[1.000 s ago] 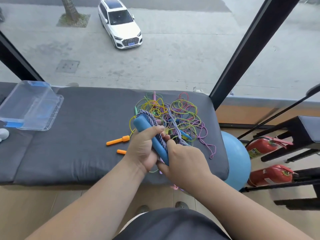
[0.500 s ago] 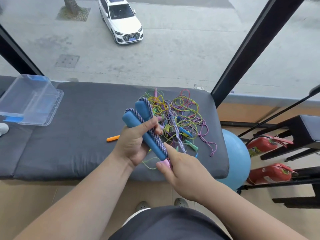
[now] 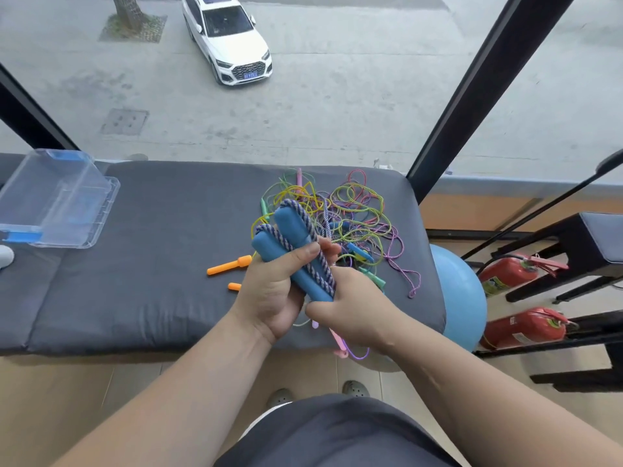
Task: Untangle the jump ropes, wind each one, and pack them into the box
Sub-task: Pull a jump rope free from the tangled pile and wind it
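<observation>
Right hand [image 3: 354,311] has closed in round the near end of the blue handles [image 3: 290,230] the left hand [image 3: 273,291] grips; slack tension could unwind the braided rope [image 3: 317,264].

Both bare forearms come up from the bottom corners and meet in the middle. Left hand [image 3: 269,294] has the palm turned toward the camera, fingers wrapped round the blue handles [image 3: 290,237]. Right hand [image 3: 354,311] shows its back, fingers curled in at the handles' lower end, thumb tucked under it. The two hands are pretty much touching.
</observation>
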Demonstrator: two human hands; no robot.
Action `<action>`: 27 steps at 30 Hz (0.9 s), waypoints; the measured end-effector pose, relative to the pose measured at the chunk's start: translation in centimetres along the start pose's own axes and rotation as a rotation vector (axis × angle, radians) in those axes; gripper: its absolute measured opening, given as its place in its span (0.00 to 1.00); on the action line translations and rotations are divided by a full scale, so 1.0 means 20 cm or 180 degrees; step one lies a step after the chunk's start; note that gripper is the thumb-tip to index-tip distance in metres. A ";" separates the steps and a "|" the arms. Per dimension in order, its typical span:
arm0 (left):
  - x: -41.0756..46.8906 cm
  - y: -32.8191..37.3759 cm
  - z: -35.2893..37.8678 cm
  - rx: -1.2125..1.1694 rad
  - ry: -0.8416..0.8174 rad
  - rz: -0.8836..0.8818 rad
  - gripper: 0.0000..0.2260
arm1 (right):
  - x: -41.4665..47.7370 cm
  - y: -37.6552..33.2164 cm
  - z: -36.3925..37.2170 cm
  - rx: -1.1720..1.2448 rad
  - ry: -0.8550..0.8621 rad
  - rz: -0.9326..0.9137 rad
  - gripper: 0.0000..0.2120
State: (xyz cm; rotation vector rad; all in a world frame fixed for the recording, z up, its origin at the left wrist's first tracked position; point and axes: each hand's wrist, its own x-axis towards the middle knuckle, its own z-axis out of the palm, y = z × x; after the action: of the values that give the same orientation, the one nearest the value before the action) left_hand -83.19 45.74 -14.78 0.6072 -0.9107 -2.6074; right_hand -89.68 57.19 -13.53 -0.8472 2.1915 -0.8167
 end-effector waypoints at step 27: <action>-0.03 0.02 -0.04 0.6443 -0.1502 -0.0233 0.13 | 0.03 0.21 -0.08 -0.2274 0.0101 -0.0691 0.15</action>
State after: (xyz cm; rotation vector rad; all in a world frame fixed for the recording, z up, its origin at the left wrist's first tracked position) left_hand -82.19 45.29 -14.93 0.2507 -3.4050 -0.8621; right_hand -92.63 59.69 -15.91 -1.4325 2.4723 -0.1081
